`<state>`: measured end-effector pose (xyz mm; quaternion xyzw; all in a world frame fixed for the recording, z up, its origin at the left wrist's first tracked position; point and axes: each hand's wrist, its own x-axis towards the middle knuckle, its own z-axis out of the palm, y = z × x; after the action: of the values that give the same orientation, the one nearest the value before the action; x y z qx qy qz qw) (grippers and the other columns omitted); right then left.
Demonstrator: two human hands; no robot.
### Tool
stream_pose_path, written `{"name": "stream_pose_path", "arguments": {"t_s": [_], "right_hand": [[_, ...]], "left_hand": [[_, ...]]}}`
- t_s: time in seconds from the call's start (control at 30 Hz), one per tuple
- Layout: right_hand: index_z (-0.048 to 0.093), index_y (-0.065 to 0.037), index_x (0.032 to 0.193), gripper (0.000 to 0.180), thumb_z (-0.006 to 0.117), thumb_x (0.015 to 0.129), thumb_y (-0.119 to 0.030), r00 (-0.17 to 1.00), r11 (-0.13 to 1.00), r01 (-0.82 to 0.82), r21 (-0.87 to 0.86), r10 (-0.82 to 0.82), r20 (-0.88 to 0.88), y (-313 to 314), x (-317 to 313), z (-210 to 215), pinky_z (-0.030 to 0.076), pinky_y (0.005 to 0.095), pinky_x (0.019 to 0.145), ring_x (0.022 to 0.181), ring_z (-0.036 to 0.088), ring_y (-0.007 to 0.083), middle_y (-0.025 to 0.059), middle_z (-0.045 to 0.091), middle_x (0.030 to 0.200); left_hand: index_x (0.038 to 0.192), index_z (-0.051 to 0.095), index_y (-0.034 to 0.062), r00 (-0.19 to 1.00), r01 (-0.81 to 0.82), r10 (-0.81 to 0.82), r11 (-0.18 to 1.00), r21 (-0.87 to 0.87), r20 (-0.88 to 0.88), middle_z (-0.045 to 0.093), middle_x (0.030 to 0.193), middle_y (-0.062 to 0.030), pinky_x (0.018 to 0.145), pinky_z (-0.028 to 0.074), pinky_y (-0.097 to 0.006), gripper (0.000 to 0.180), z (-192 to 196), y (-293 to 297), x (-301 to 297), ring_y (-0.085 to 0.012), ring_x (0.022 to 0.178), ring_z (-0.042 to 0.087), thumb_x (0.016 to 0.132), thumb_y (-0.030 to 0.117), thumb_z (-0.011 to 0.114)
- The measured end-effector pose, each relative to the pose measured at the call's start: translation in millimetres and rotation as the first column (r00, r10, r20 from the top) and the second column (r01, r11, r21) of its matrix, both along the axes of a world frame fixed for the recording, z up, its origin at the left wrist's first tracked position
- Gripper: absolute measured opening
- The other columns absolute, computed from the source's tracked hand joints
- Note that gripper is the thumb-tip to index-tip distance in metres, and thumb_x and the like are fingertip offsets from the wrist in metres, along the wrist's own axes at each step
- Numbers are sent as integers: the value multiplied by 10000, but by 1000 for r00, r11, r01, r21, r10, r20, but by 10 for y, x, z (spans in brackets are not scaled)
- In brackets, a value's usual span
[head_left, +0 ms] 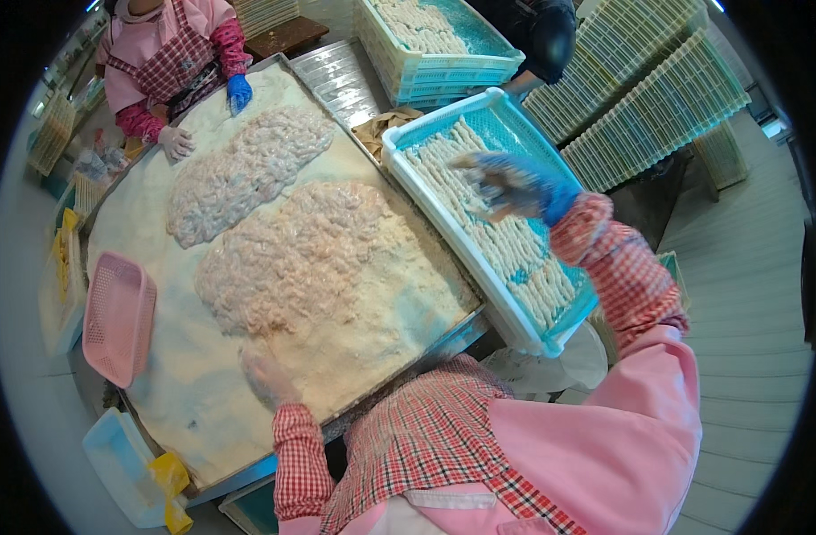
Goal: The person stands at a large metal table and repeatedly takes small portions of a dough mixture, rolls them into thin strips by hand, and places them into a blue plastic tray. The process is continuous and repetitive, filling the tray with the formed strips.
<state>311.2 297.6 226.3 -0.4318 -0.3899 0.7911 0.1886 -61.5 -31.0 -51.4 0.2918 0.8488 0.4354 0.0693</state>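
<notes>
My left hand (267,373), blurred and pale with flour, is low at the near edge of a pile of raw pale meat strips (292,259). The strips lie on a flour-covered table (176,374), with loose flour beside them on the right. Above a white basket with a blue mesh lining (468,259) is my right hand (519,185) in a blue glove dusted with flour. Motion smears its fingers, so I cannot make out whether they hold a strip. Rows of flour-coated strips (546,290) lie in the basket beneath it.
A second meat pile (247,169) lies farther back, near a co-worker's blue-gloved hand (238,94) and pale-gloved hand (176,143). A pink basket (118,316) sits at the table's left edge. Stacked baskets (426,76) and another person's dark sleeve (550,40) are beyond; racks (653,107) lean at right.
</notes>
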Motion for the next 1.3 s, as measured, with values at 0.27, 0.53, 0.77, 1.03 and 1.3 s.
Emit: {"name": "stream_pose_path", "arguments": {"t_s": [0.27, 0.53, 0.77, 1.03, 1.3], "right_hand": [[597, -65, 1052, 247, 596, 922, -275, 875, 961, 277, 20, -261, 409, 1721, 1543, -1082, 435, 260, 496, 585, 487, 95, -18, 578, 784], [556, -85, 1203, 408, 465, 952, -394, 879, 895, 446, -24, -433, 199, 2445, 1198, -1991, 474, 365, 876, 980, 573, 243, 125, 606, 1124], [499, -107, 1327, 636, 357, 937, -589, 873, 937, -88, 337, -91, 480, 1804, 1471, -1586, 425, 409, 945, 1093, 513, 274, 160, 539, 1243], [408, -117, 1400, 565, 433, 961, -472, 812, 844, 38, 535, -338, 476, 1134, 2065, -1783, 410, 408, 982, 1152, 530, 268, 145, 552, 1285], [610, -53, 1186, 384, 504, 967, -350, 952, 745, -220, 629, 23, 306, -162, 41, -1427, 474, 314, 852, 974, 619, 177, 86, 669, 1046]], "left_hand": [[1312, 434, -71, 905, -387, 362, 919, 76, 223, 447, 1368, -214, 1077, 306, -372, 398, -233, -542, 58, -309, 1273, 417, 990, 147, 352], [1262, 493, -44, 889, -369, 394, 918, -144, 234, 511, 1252, -199, 1012, 361, -376, 355, -21, -264, 9, -311, 1166, 480, 952, 123, 443], [1153, 583, 7, 976, -70, -33, 888, -454, -214, 583, 1014, -185, 898, 418, -411, 300, -239, 240, 169, -334, 996, 526, 869, 82, 524], [1140, 620, 77, 939, 309, -324, 651, -693, 114, 593, 1087, -198, 853, 451, -416, 335, 398, -426, -36, -333, 1013, 557, 838, 214, 573], [1195, 580, 78, 942, 180, -327, 674, -716, -71, 622, 1057, -156, 870, 465, -413, 402, 246, -620, -227, -328, 984, 584, 807, 185, 592]]}}
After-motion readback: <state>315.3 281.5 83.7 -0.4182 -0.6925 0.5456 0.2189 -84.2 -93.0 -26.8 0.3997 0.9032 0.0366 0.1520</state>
